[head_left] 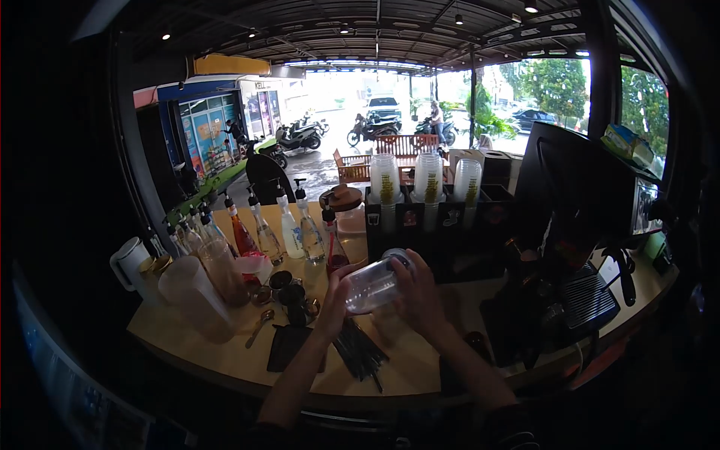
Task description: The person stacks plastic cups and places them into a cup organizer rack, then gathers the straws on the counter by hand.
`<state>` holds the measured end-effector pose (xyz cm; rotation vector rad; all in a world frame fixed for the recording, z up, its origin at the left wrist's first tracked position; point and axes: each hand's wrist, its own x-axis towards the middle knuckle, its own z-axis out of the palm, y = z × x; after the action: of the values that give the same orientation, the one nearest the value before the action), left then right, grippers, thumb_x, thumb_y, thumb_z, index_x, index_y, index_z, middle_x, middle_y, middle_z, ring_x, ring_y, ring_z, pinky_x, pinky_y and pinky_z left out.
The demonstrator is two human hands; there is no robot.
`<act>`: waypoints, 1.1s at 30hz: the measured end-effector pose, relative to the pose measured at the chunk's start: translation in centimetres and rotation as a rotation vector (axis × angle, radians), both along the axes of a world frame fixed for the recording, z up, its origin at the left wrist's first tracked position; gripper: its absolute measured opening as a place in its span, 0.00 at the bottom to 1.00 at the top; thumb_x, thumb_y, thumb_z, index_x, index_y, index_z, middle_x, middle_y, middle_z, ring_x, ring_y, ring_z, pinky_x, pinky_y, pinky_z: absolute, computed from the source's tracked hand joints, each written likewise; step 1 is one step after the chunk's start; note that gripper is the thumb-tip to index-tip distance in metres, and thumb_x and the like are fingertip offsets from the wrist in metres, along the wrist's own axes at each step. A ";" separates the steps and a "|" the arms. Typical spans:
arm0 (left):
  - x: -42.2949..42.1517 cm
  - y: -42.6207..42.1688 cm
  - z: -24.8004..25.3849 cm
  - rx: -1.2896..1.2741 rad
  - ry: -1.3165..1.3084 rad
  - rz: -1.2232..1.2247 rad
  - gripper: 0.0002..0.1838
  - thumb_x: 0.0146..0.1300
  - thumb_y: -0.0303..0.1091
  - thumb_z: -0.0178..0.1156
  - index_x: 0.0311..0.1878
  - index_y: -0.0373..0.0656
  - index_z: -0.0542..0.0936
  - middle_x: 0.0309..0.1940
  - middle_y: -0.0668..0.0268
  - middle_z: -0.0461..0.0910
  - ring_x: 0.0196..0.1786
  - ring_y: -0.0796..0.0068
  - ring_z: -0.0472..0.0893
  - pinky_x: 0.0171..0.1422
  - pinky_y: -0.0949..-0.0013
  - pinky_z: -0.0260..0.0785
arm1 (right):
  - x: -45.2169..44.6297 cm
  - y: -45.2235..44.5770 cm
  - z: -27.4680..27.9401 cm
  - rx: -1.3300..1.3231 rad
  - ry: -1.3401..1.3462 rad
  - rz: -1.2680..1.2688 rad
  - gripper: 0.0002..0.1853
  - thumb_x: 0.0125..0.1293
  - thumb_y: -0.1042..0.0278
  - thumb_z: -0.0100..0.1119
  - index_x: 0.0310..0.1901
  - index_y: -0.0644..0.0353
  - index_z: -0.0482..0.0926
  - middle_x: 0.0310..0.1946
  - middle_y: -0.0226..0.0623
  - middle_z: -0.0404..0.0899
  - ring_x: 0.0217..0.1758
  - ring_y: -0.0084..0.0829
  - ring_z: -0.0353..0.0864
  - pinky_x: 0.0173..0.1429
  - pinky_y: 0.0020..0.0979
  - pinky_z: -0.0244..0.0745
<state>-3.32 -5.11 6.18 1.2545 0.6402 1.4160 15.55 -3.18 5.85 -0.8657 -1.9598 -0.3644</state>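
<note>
A clear plastic cup point(369, 288) is tilted on its side above the middle of the wooden counter point(412, 369). Around its left end are the fingers of my left hand point(334, 300). My right hand point(417, 291) grips the other end, where a pale round rim or lid shows between the fingers. Below the cup lies a bundle of dark straws point(360, 352), and beside it a dark square pad point(291, 346). A pump bottle with red liquid point(334, 251) stands just behind my left hand.
Pump bottles point(268, 238), a pitcher point(196, 298), metal jiggers point(281, 281) and a spoon point(259, 328) are on the left. Stacked cups point(385, 180) stand in a black organizer point(409, 240) behind. A coffee machine point(581, 300) occupies the right. Outside, a person point(436, 118) is near motorbikes.
</note>
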 end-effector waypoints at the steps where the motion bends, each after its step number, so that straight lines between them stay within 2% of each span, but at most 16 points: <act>1: -0.2 -0.5 0.5 0.038 0.028 0.005 0.33 0.60 0.53 0.57 0.57 0.36 0.61 0.51 0.57 0.69 0.55 0.68 0.72 0.59 0.66 0.68 | -0.8 -0.2 0.1 -0.004 -0.005 0.016 0.48 0.34 0.76 0.69 0.63 0.56 0.57 0.62 0.52 0.54 0.61 0.52 0.60 0.60 0.44 0.62; 2: -0.7 -0.5 0.8 0.035 0.024 0.020 0.33 0.60 0.53 0.57 0.57 0.36 0.61 0.51 0.57 0.69 0.55 0.68 0.72 0.59 0.66 0.68 | -1.5 -0.6 0.5 -0.019 0.071 0.100 0.46 0.37 0.76 0.69 0.62 0.57 0.57 0.62 0.51 0.53 0.60 0.50 0.62 0.60 0.43 0.63; 4: -2.0 -0.5 1.3 0.156 0.218 0.166 0.33 0.56 0.45 0.64 0.57 0.36 0.62 0.52 0.55 0.68 0.56 0.67 0.72 0.60 0.64 0.68 | -2.4 -1.3 1.2 -0.037 0.146 0.195 0.44 0.40 0.76 0.69 0.62 0.59 0.57 0.62 0.51 0.53 0.59 0.48 0.63 0.60 0.42 0.64; 5: -3.1 -0.2 0.8 0.117 0.168 0.150 0.33 0.50 0.34 0.68 0.57 0.37 0.63 0.54 0.56 0.68 0.58 0.66 0.70 0.62 0.64 0.66 | -2.6 -1.7 1.6 -0.208 0.340 0.399 0.42 0.44 0.75 0.69 0.62 0.60 0.57 0.63 0.50 0.52 0.59 0.44 0.65 0.59 0.41 0.66; 6: -3.7 -0.4 0.8 0.116 0.167 0.161 0.33 0.50 0.34 0.68 0.57 0.37 0.63 0.54 0.56 0.68 0.58 0.66 0.70 0.62 0.64 0.66 | -2.9 -1.8 1.8 -0.381 0.532 0.601 0.39 0.47 0.73 0.69 0.61 0.61 0.57 0.63 0.48 0.51 0.58 0.40 0.66 0.59 0.39 0.67; 7: -4.1 -0.5 0.8 0.197 0.158 0.140 0.33 0.49 0.30 0.68 0.57 0.38 0.63 0.56 0.56 0.68 0.60 0.66 0.69 0.63 0.64 0.65 | -3.6 -1.6 1.3 -0.536 0.756 0.748 0.29 0.59 0.69 0.61 0.59 0.64 0.59 0.60 0.46 0.60 0.57 0.32 0.69 0.56 0.35 0.69; 8: -4.6 -0.6 0.8 0.277 0.151 0.117 0.33 0.48 0.27 0.68 0.57 0.39 0.64 0.57 0.57 0.68 0.61 0.66 0.68 0.64 0.64 0.63 | -3.7 -1.3 1.5 -0.542 0.753 0.754 0.29 0.59 0.69 0.61 0.59 0.64 0.59 0.60 0.46 0.60 0.57 0.32 0.69 0.56 0.35 0.69; 10: -5.2 -0.4 0.5 0.312 0.117 0.070 0.35 0.46 0.23 0.67 0.59 0.41 0.63 0.59 0.58 0.66 0.64 0.65 0.65 0.67 0.62 0.60 | -3.3 -0.8 2.0 -0.895 0.828 0.965 0.20 0.66 0.68 0.51 0.57 0.65 0.62 0.51 0.43 0.71 0.53 0.29 0.73 0.56 0.31 0.69; 11: -5.3 -0.3 0.6 0.367 0.116 0.070 0.35 0.46 0.22 0.66 0.60 0.41 0.62 0.60 0.58 0.64 0.65 0.65 0.64 0.68 0.62 0.59 | -3.9 -0.6 1.6 -0.803 0.803 0.873 0.16 0.71 0.67 0.41 0.55 0.67 0.66 0.42 0.41 0.77 0.50 0.27 0.76 0.56 0.27 0.69; 12: -5.4 -0.4 0.7 0.424 0.115 0.069 0.36 0.47 0.22 0.65 0.60 0.41 0.61 0.61 0.57 0.63 0.66 0.65 0.63 0.68 0.61 0.59 | -4.2 -0.8 1.7 -0.806 0.800 0.876 0.16 0.71 0.67 0.41 0.55 0.67 0.66 0.42 0.41 0.77 0.50 0.27 0.76 0.56 0.27 0.69; 14: -5.3 -0.7 0.6 0.418 0.135 0.091 0.37 0.49 0.25 0.66 0.63 0.40 0.59 0.63 0.57 0.60 0.66 0.66 0.62 0.68 0.62 0.59 | -4.6 -1.3 2.1 -0.600 0.668 0.784 0.16 0.71 0.66 0.42 0.54 0.67 0.68 0.44 0.41 0.76 0.50 0.27 0.76 0.56 0.28 0.70; 17: -5.3 -0.9 0.0 0.241 0.124 0.182 0.39 0.53 0.34 0.68 0.65 0.41 0.57 0.60 0.59 0.62 0.63 0.68 0.64 0.66 0.64 0.60 | -4.9 -1.4 1.6 -0.627 0.617 0.817 0.17 0.72 0.66 0.41 0.56 0.68 0.68 0.45 0.42 0.77 0.49 0.28 0.77 0.55 0.29 0.71; 18: -5.5 -0.9 0.0 0.240 0.122 0.183 0.39 0.53 0.34 0.68 0.65 0.41 0.57 0.60 0.59 0.62 0.63 0.68 0.64 0.66 0.64 0.60 | -4.8 -1.4 1.7 -0.629 0.616 0.817 0.17 0.72 0.66 0.41 0.56 0.68 0.68 0.45 0.42 0.77 0.49 0.28 0.77 0.55 0.29 0.71; 20: -6.0 -0.8 -0.1 0.245 0.149 0.147 0.38 0.52 0.33 0.68 0.64 0.41 0.59 0.58 0.59 0.63 0.62 0.68 0.65 0.65 0.65 0.61 | -4.2 -1.3 1.9 -0.839 0.708 0.977 0.17 0.71 0.67 0.41 0.55 0.69 0.70 0.45 0.43 0.78 0.46 0.30 0.79 0.53 0.30 0.72; 23: -5.8 -0.9 -0.1 0.245 0.120 0.146 0.37 0.51 0.33 0.69 0.62 0.41 0.61 0.56 0.60 0.66 0.60 0.69 0.67 0.64 0.65 0.62 | -4.0 -1.9 2.5 -0.843 0.711 0.911 0.18 0.72 0.63 0.42 0.52 0.68 0.73 0.41 0.41 0.80 0.43 0.29 0.80 0.51 0.29 0.72; 33: -4.4 -0.4 -0.3 0.238 0.030 0.109 0.34 0.50 0.28 0.69 0.60 0.40 0.64 0.54 0.62 0.69 0.57 0.72 0.70 0.61 0.68 0.66 | -2.6 -2.5 2.1 -0.730 0.642 0.761 0.19 0.72 0.63 0.42 0.53 0.69 0.73 0.40 0.42 0.80 0.45 0.29 0.80 0.52 0.28 0.72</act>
<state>-7.71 -5.53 5.86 1.4469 0.5801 1.6022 12.98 -5.68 7.97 -0.4885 -1.6251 1.0038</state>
